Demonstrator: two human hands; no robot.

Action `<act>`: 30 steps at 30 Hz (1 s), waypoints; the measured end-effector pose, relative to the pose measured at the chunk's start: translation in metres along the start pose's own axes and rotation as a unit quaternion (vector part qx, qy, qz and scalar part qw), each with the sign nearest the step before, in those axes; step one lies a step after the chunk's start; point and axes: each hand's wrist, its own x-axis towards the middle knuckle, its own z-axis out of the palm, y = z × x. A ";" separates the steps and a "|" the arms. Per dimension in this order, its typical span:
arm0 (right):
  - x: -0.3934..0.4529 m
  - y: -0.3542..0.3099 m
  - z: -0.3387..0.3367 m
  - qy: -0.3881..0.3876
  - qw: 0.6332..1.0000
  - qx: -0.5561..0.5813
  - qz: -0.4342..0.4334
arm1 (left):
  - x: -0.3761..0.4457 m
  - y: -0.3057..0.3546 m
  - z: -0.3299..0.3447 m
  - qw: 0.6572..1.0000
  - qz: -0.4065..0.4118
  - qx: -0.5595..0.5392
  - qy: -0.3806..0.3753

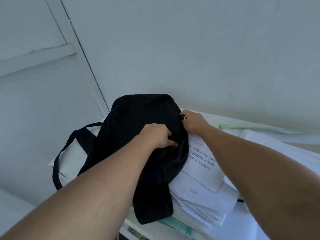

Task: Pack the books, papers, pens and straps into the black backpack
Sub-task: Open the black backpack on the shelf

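The black backpack (138,118) lies on top of a pile of papers, its shoulder strap (65,149) looping off to the left. My left hand (155,135) grips a fold of the bag's fabric near its middle. At the bag's right edge my right hand (194,122) pinches a small zipper pull. A stack of white papers (200,179) with printed text sits right of the bag, partly under it. Whatever is inside the bag is hidden.
More loose white sheets (277,149) spread to the right. A pale green stick-like object (242,126) lies at the back by the wall (190,49). A green-edged folder (180,226) shows under the stack. A white door (34,84) stands at the left.
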 end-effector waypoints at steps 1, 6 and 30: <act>0.000 0.002 0.001 0.018 1.000 0.007 -0.001 | 0.000 0.000 0.000 1.000 0.000 0.000 -0.001; -0.006 0.005 0.002 0.074 0.996 0.039 -0.024 | -0.004 0.001 0.000 1.000 -0.006 -0.005 -0.004; -0.102 -0.007 -0.005 0.257 0.941 0.183 -0.124 | 0.013 0.043 -0.041 0.807 -0.184 -0.562 0.000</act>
